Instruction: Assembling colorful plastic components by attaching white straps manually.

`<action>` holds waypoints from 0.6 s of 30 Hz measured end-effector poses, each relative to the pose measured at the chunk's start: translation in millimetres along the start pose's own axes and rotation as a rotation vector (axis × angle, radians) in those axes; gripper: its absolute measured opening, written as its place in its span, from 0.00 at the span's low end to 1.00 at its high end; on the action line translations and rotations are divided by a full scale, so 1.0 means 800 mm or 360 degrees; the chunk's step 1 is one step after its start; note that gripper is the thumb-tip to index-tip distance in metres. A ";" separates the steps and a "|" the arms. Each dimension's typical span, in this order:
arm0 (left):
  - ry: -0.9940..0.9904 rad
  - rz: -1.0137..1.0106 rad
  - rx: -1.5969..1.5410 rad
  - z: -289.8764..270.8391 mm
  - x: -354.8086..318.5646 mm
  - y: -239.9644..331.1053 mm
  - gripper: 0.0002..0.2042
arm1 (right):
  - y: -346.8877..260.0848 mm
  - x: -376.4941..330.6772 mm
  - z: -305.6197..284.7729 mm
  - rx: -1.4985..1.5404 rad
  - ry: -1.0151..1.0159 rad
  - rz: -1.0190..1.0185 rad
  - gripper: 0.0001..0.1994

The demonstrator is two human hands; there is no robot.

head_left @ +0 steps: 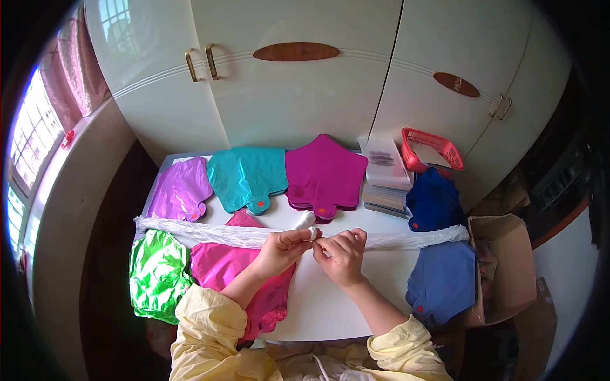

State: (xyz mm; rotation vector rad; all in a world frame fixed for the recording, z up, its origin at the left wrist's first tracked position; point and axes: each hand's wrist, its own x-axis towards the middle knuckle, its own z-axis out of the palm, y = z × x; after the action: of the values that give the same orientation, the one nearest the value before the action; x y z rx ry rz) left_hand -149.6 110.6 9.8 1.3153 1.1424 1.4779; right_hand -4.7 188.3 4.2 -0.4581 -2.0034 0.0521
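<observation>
My left hand pinches a small white roll or tube between thumb and fingers at the middle of the white table. My right hand is closed beside it, fingertips touching the same white piece. A long twisted white plastic strip runs across the table from left to right behind both hands. Flat foil balloons lie around: pink under my left forearm, green, purple, teal, magenta.
Dark blue balloons and lighter blue ones lie at the right. A stack of flat packets and a red basket sit at the back right. An open cardboard box stands right of the table. White cupboard doors rise behind.
</observation>
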 end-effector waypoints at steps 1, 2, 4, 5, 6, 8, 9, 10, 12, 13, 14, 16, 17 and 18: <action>0.0012 -0.0039 0.0028 0.001 0.001 0.002 0.12 | 0.001 -0.001 0.000 -0.0041 -0.0011 -0.0030 0.08; 0.0013 -0.0092 0.0021 0.001 0.001 0.001 0.12 | 0.001 -0.001 -0.001 -0.0007 -0.0019 -0.0002 0.08; 0.0017 -0.0199 0.0014 -0.001 0.000 0.000 0.11 | 0.002 0.000 -0.003 0.0068 -0.0029 0.0055 0.10; 0.0009 -0.0238 0.0007 -0.002 0.000 0.003 0.11 | 0.002 0.002 -0.002 0.0246 -0.0052 0.0122 0.11; -0.0005 -0.0276 -0.0001 -0.003 0.001 0.008 0.10 | 0.002 0.005 -0.002 0.0419 -0.0074 0.0190 0.12; -0.0067 -0.0340 -0.0039 -0.007 0.003 0.012 0.08 | 0.003 0.009 -0.003 0.0788 -0.0212 0.0288 0.13; -0.0110 -0.0363 -0.0065 -0.011 0.003 0.014 0.07 | 0.004 0.012 -0.004 0.0991 -0.0329 0.0311 0.13; -0.0153 -0.0387 -0.0091 -0.015 0.002 0.016 0.06 | 0.005 0.013 -0.005 0.1193 -0.0448 0.0334 0.13; -0.0240 -0.0404 -0.0056 -0.018 0.004 0.014 0.06 | 0.009 0.009 -0.007 0.1326 -0.0594 0.0524 0.12; -0.0285 -0.0412 -0.0040 -0.019 0.004 0.014 0.06 | 0.011 0.006 -0.008 0.1388 -0.0668 0.0620 0.11; -0.0291 -0.0408 -0.0107 -0.019 0.004 0.015 0.07 | 0.013 0.003 -0.008 0.1390 -0.0685 0.0659 0.10; -0.0302 -0.0402 -0.0239 -0.020 0.005 0.018 0.09 | 0.017 -0.002 -0.005 0.1397 -0.0717 0.0738 0.08; -0.0306 -0.0392 -0.0226 -0.020 0.005 0.017 0.10 | 0.017 0.000 -0.005 0.1385 -0.0681 0.0675 0.08; -0.0310 -0.0382 -0.0213 -0.021 0.006 0.014 0.11 | 0.016 0.002 -0.006 0.1373 -0.0645 0.0612 0.08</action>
State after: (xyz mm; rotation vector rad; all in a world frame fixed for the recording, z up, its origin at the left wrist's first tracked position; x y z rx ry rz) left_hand -166.8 110.5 21.0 1.1588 1.0173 1.2029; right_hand 2.4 200.1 4.4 -0.2632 -2.0150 1.2743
